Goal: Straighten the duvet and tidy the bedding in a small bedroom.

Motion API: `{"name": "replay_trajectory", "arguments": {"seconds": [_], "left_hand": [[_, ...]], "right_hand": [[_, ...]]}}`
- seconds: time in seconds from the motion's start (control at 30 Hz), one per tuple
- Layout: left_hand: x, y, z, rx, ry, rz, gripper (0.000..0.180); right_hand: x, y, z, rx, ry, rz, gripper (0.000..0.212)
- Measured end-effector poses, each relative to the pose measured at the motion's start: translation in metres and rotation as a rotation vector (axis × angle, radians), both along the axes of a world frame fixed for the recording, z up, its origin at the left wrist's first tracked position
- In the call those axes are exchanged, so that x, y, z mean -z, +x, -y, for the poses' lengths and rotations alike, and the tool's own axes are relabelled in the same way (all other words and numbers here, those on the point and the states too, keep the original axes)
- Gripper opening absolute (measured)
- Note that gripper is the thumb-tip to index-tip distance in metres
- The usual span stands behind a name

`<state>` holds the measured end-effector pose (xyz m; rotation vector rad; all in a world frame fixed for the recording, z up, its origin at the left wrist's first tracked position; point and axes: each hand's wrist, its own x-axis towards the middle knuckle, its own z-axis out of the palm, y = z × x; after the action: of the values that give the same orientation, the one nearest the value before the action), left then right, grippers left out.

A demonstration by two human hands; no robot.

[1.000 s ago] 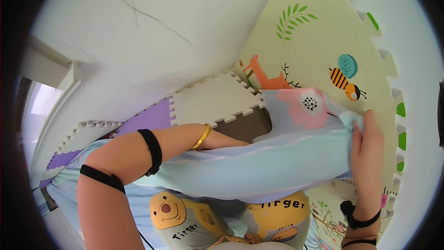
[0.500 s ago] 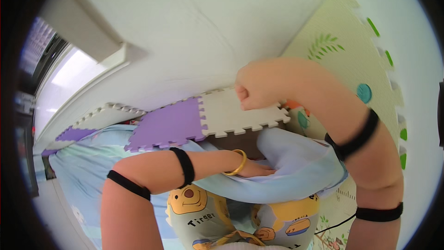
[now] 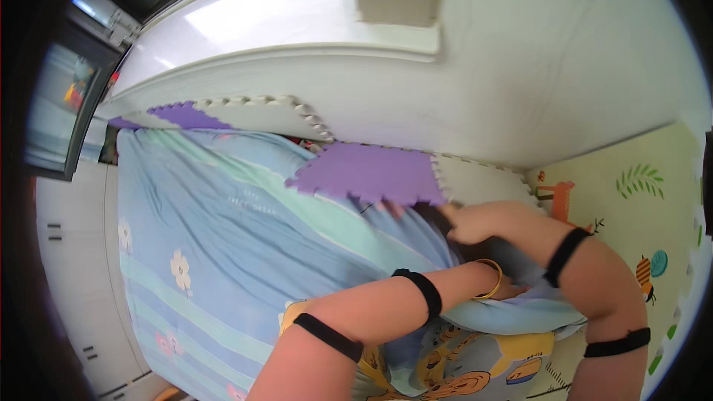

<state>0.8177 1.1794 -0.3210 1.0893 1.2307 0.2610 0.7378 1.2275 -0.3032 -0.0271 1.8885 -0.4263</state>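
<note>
A pale blue bed sheet [image 3: 245, 215] with green bands and white flowers covers the bed. My left hand [image 3: 512, 288], below a gold bangle [image 3: 488, 279], lies in the bunched sheet near the bed's corner. Its fingers are partly hidden by the folds, so their grip does not show. My right hand [image 3: 473, 223] reaches down beside the bed edge, its fingers smeared by motion. It is next to a dark gap below the purple foam tile [image 3: 379, 171] and white foam tile [image 3: 479, 178]. Whether it holds anything is unclear.
Foam tiles line the white wall [image 3: 564, 67] behind the bed. To the right stands a cream mat [image 3: 616, 156] with printed animals and leaves. A window sill [image 3: 275, 15] juts out at upper left, and white drawers [image 3: 74, 252] stand at the left. Cartoon-print cloth [image 3: 460, 364] covers my lap.
My view has swung left, showing more of the bed. My right hand, a fist over the white tile before, has dropped to the bed edge. The raised sheet fold near my left hand has sunk.
</note>
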Motion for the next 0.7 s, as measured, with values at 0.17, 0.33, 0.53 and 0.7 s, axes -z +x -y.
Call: {"name": "replay_trajectory", "arguments": {"seconds": [0.17, 0.33, 0.53, 0.7], "left_hand": [[-0.025, -0.036, -0.001, -0.064, 0.183, -0.040, 0.073], [-0.011, -0.046, -0.014, -0.444, 0.230, -0.402, 0.065], [-0.012, -0.074, -0.020, -0.318, 0.086, -0.482, 0.061], [0.019, -0.105, 0.001, -0.374, 0.077, -0.586, 0.054]], "right_hand": [[-0.012, -0.043, -0.069, 0.255, -0.087, -0.546, 0.053], [-0.003, -0.054, -0.071, 0.282, -0.140, -0.602, 0.040], [-0.003, -0.049, -0.067, 0.342, -0.046, -0.740, 0.032], [0.002, -0.043, -0.064, 0.333, 0.045, -0.953, 0.029]]}}
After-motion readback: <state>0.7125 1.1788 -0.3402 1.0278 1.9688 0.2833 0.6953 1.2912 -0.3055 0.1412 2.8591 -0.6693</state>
